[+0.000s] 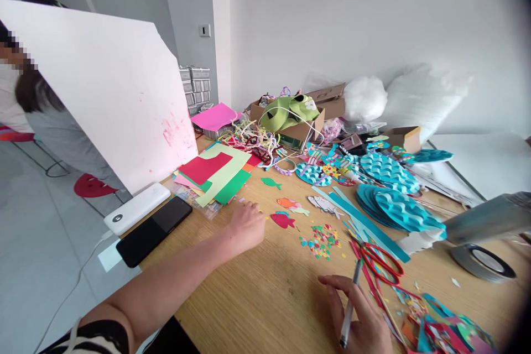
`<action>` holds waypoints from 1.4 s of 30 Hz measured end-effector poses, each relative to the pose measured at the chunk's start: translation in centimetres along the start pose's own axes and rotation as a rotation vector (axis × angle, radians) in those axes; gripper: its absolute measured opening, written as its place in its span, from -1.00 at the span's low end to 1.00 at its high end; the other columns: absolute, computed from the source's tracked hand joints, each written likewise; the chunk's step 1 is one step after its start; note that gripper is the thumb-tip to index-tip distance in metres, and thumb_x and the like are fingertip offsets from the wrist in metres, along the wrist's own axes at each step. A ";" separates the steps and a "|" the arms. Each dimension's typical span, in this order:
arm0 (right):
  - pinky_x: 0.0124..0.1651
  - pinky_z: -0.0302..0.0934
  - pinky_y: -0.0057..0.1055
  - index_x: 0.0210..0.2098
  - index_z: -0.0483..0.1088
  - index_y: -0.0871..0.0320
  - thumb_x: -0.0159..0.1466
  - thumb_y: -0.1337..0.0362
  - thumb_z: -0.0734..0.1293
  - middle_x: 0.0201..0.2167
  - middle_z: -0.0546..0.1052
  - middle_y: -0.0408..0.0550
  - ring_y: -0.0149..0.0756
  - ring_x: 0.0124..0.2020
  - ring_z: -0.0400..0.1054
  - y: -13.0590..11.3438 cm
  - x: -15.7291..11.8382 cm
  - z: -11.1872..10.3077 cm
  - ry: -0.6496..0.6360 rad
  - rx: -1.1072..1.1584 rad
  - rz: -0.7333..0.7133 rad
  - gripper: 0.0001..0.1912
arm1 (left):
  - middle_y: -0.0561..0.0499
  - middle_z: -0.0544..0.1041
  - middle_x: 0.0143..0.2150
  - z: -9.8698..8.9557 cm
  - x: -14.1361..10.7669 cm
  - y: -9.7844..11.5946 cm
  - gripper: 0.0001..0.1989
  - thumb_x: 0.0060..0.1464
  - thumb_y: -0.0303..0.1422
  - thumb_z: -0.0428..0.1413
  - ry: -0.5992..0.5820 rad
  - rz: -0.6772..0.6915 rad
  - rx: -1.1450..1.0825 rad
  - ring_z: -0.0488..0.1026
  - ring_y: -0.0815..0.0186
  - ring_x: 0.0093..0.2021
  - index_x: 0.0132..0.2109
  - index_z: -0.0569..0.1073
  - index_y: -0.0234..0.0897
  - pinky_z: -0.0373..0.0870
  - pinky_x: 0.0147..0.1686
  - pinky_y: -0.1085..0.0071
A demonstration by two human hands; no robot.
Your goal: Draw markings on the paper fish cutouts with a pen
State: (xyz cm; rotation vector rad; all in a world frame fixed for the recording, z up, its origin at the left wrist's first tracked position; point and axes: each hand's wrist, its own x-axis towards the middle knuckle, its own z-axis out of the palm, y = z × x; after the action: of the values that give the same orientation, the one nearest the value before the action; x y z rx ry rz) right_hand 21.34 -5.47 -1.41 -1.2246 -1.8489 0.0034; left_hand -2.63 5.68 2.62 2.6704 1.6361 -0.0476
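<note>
My left hand (248, 225) rests on the wooden table, its fingers bent down and their tips hidden from me; whether it holds anything small I cannot see. Just right of it lies a red paper fish (282, 220), with an orange fish (286, 203), a green fish (271, 182) and white fish cutouts (323, 204) beyond. Between the thumb and fingers of my right hand (359, 315) is a pen (350, 304), tilted above the table. Red-handled scissors (379, 263) lie just past that hand, near a scatter of small coloured paper bits (321, 240).
Coloured paper sheets (224, 171), a black phone (154, 230) and a white power bank (136, 208) lie at left. Blue wavy paper discs (398, 207), a tape roll (483, 261) and paper scraps (452, 326) fill the right. A white board (112, 83) partly hides a person.
</note>
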 end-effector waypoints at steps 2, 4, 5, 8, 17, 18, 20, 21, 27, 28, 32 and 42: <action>-0.34 0.39 -0.53 -0.24 0.41 0.09 0.34 0.30 0.25 -0.38 0.55 -0.05 -0.32 -0.40 0.54 -0.1 0.0 0.0 0.002 0.001 -0.004 -0.91 | -0.23 0.55 -0.23 -0.4 -0.7 0.5 -0.80 0.10 -0.44 0.05 -0.008 0.020 -0.014 0.50 0.10 -0.19 -0.26 0.58 -0.38 0.41 -0.19 0.20; -0.34 0.39 -0.53 -0.24 0.40 0.09 0.34 0.30 0.25 -0.39 0.55 -0.05 -0.32 -0.40 0.54 -0.1 0.0 0.0 0.002 -0.001 -0.004 -0.91 | -0.18 0.55 -0.22 -0.9 -0.6 0.6 -0.82 0.12 -0.42 0.07 0.003 0.034 -0.026 0.51 0.13 -0.17 -0.24 0.57 -0.35 0.42 -0.17 0.24; -0.33 0.39 -0.53 -0.24 0.40 0.09 0.33 0.31 0.25 -0.38 0.55 -0.05 -0.32 -0.40 0.54 -0.1 0.0 0.0 0.002 -0.003 -0.003 -0.91 | -0.18 0.55 -0.19 -1.2 0.0 0.4 -0.82 0.15 -0.41 0.06 0.019 0.031 -0.027 0.50 0.12 -0.13 -0.22 0.56 -0.36 0.42 -0.13 0.24; -0.33 0.39 -0.53 -0.24 0.40 0.09 0.33 0.31 0.25 -0.38 0.55 -0.04 -0.32 -0.39 0.54 -0.1 -0.1 -0.1 0.001 -0.009 0.003 -0.91 | -0.16 0.50 -0.02 -1.5 3.3 -0.8 -0.80 0.25 -0.40 0.04 0.074 0.006 -0.020 0.42 0.13 0.04 -0.07 0.51 -0.36 0.36 0.05 0.18; -0.35 0.40 -0.52 -0.25 0.41 0.10 0.34 0.30 0.25 -0.39 0.56 -0.05 -0.30 -0.40 0.53 0.0 -0.2 -0.1 -0.012 -0.003 0.022 -0.90 | -0.13 0.41 0.08 0.8 10.4 -2.8 -0.67 0.27 -0.24 0.10 0.027 -0.050 -0.028 0.44 0.17 -0.01 0.11 0.38 -0.30 0.45 -0.05 0.12; -0.35 0.40 -0.52 -0.25 0.41 0.10 0.34 0.30 0.25 -0.39 0.56 -0.05 -0.30 -0.40 0.53 0.0 -0.2 -0.1 -0.008 0.001 0.024 -0.90 | -0.13 0.42 0.08 0.8 10.4 -2.9 -0.67 0.27 -0.24 0.10 0.018 -0.057 -0.031 0.45 0.18 -0.02 0.10 0.38 -0.30 0.46 -0.05 0.13; -0.35 0.40 -0.52 -0.26 0.42 0.10 0.34 0.29 0.25 -0.39 0.56 -0.05 -0.30 -0.41 0.54 -0.1 -0.2 0.0 -0.003 0.009 0.030 -0.90 | -0.13 0.42 0.07 0.6 10.3 -3.1 -0.67 0.27 -0.24 0.10 0.005 -0.074 -0.033 0.45 0.18 -0.02 0.10 0.38 -0.30 0.46 -0.06 0.14; -0.35 0.40 -0.51 -0.26 0.42 0.10 0.34 0.29 0.26 -0.40 0.56 -0.05 -0.30 -0.40 0.54 -0.2 -0.2 0.0 -0.001 0.011 0.034 -0.90 | -0.13 0.42 0.08 0.5 10.4 -3.2 -0.67 0.27 -0.24 0.10 0.000 -0.081 -0.033 0.45 0.18 -0.02 0.10 0.38 -0.30 0.46 -0.05 0.14; -0.35 0.41 -0.51 -0.28 0.43 0.10 0.33 0.27 0.27 -0.39 0.57 -0.04 -0.29 -0.40 0.54 -0.3 0.0 -0.1 0.003 0.019 0.048 -0.89 | -0.13 0.41 0.09 -0.3 12.4 -4.3 -0.67 0.27 -0.25 0.10 -0.084 -0.078 -0.045 0.44 0.17 -0.01 0.11 0.38 -0.29 0.46 -0.05 0.13; -0.35 0.41 -0.50 -0.28 0.43 0.10 0.33 0.26 0.27 -0.39 0.57 -0.03 -0.28 -0.40 0.54 -0.3 0.0 -0.1 0.003 0.020 0.047 -0.89 | -0.12 0.41 0.09 -0.5 12.8 -4.4 -0.67 0.27 -0.25 0.10 -0.103 -0.076 -0.049 0.44 0.18 -0.01 0.11 0.38 -0.29 0.46 -0.05 0.13; -0.36 0.41 -0.49 -0.27 0.43 0.09 0.33 0.26 0.27 -0.39 0.57 -0.03 -0.26 -0.40 0.54 -0.3 -0.1 -0.1 0.000 0.025 0.045 -0.89 | -0.13 0.41 0.09 -1.1 14.4 -4.9 -0.65 0.25 -0.25 0.12 -0.187 -0.080 -0.068 0.44 0.17 -0.01 0.11 0.37 -0.29 0.46 -0.05 0.13; -0.32 0.40 -0.46 -0.24 0.43 0.09 0.33 0.29 0.28 -0.35 0.56 -0.04 -0.26 -0.36 0.53 -0.2 -0.4 -0.2 -0.034 0.046 0.073 -0.91 | -0.12 0.42 0.08 -3.2 14.4 -5.4 -0.66 0.26 -0.25 0.11 -0.304 -0.104 -0.211 0.45 0.17 -0.02 0.11 0.38 -0.30 0.46 -0.06 0.14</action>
State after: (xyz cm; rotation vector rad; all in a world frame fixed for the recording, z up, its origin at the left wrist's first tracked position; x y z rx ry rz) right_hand 21.32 -5.93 -1.43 -1.2669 -1.8219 0.1066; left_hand -0.81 21.00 5.39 2.2904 1.5823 -0.2536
